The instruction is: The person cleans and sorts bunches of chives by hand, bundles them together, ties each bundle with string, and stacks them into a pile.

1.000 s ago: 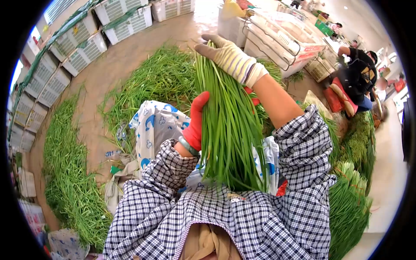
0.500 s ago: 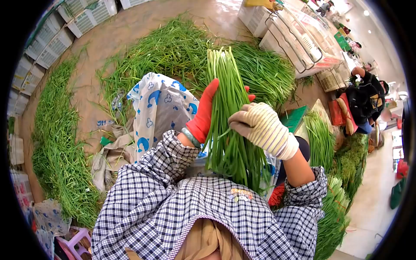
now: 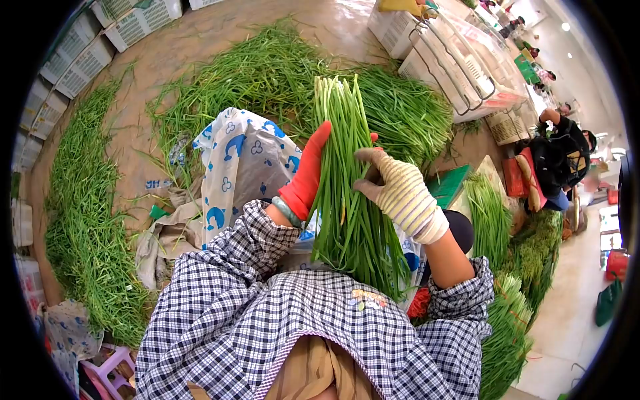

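A thick bunch of garlic chives (image 3: pixel 347 180) stands nearly upright before my chest, pale cut ends at the top and green leaf tips hanging down. My left hand (image 3: pixel 310 170), in a red glove, is wrapped round its left side, with fingertips showing past the right edge. At the bunch's right side is my right hand (image 3: pixel 400 190), in a striped cream glove with greyish fingertips. Its thumb and forefinger are curved and apart, close against the leaves. Beneath the bunch, a white plastic sheet with blue prints (image 3: pixel 237 157) covers my lap.
Loose chives lie in a long heap (image 3: pixel 87 233) on the left and a pile (image 3: pixel 247 80) ahead. Bundled chives (image 3: pixel 510 320) stand at my right, near a green board (image 3: pixel 450 187). White crates (image 3: pixel 143 23) line the far left; a wire-handled crate (image 3: pixel 460 60) stands ahead right. Other people work beyond.
My right hand's thumb and forefinger have parted, and the forefinger has moved up along the bunch. The bunch has tilted slightly left; my left hand keeps its hold.
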The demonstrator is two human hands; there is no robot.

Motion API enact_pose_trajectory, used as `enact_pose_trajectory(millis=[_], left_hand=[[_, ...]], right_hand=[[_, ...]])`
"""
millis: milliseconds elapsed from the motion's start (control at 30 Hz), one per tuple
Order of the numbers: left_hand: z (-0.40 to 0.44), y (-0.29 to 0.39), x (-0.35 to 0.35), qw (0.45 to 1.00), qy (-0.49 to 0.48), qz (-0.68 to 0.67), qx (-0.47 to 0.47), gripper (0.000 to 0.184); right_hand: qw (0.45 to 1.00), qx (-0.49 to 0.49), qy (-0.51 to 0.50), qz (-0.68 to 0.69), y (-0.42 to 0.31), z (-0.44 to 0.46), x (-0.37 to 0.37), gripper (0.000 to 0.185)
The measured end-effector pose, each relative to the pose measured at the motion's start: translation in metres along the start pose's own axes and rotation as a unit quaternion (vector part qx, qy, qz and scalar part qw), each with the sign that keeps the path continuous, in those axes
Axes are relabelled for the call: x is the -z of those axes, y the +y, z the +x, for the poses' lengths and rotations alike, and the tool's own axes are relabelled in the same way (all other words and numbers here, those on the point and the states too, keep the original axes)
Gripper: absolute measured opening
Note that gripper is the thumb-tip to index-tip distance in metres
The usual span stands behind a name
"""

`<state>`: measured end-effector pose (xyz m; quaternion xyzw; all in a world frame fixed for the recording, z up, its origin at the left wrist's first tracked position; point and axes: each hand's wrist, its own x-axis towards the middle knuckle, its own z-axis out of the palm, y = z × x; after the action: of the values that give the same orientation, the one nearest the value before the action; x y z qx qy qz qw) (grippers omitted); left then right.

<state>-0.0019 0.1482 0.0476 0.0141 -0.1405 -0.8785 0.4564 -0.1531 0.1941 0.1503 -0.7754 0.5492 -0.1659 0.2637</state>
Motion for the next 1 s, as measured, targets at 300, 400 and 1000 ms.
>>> enact_pose_trajectory(millis=[300,400,1000], left_hand=[[-0.004,0.0,-0.001,0.993,0.078,-0.07,0.06,0.055],[-0.006,0.003,0.005,0.997,0.057,-0.025,0.046,0.071],[-0.003,0.004,-0.002,0.998,0.055,0.012,0.031,0.074]], right_hand=[[0.932,0.146,0.031,-0.331,-0.021,0.029,0.009,0.016],[0.964,0.185,0.046,-0.188,-0.006,0.036,0.018,0.011],[0.928,0.072,-0.126,-0.343,-0.052,-0.01,-0.015,0.045]])
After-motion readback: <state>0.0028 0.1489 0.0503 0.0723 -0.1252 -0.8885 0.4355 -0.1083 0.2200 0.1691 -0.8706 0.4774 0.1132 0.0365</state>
